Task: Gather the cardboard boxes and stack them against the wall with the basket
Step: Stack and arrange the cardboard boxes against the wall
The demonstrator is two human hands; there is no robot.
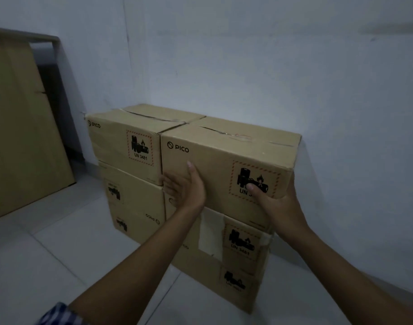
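Four brown cardboard boxes printed PICO stand two wide and two high against the white wall. The top right box (215, 158) sits on the lower right box (243, 266), beside the top left box (121, 146), which is on the lower left box (135, 198). My left hand (189, 191) lies flat against the top right box's front lower left corner, thumb pointing up, fingers reaching toward the seam between the top boxes. My right hand (278, 207) grips that box's lower right corner, thumb on the hazard label, fingers hidden round the side. No basket is in view.
A large flat cardboard sheet (20, 127) leans against the wall at the left, with a dark gap behind it. Pale floor tiles (60, 254) spread in front of the stack. The room corner is just behind the left boxes.
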